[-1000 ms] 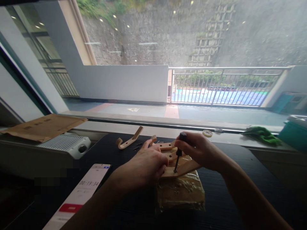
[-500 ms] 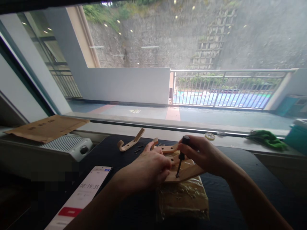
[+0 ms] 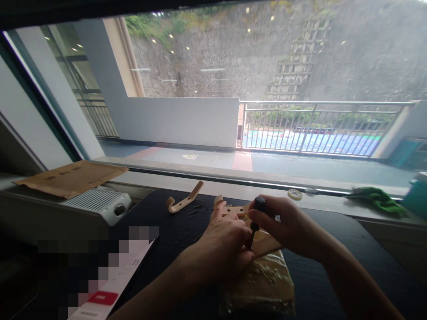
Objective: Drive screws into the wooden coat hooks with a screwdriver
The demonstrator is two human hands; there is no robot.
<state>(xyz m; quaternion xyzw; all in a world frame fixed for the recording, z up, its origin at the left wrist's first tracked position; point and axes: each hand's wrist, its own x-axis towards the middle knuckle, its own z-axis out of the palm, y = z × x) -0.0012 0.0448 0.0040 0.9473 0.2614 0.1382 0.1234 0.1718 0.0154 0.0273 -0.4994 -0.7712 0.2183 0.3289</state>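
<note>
My right hand (image 3: 283, 222) is wrapped round the black handle of a screwdriver (image 3: 260, 204), its shaft pointing down. My left hand (image 3: 227, 242) is closed over the near wooden hook (image 3: 267, 244), its fingertips beside the lower shaft; the screwdriver's tip is hidden behind them. Under the hook lies a brown block in clear plastic wrap (image 3: 263, 289). Another wooden hook with dark holes (image 3: 235, 210) shows just beyond my left fingers. A loose wooden hook (image 3: 185, 200) lies further left, close to several dark screws (image 3: 195, 210).
A phone with a timer (image 3: 106, 293), partly pixelated, lies at the front left of the black table (image 3: 333, 249). A brown envelope (image 3: 73, 175) rests on a white heater (image 3: 106, 204). On the sill are a tape roll (image 3: 295, 194) and a green cloth (image 3: 376, 201).
My left hand has moved right, its fingers now covering the screwdriver's tip, which was visible before. The right hand still grips the screwdriver. The view has shifted slightly.
</note>
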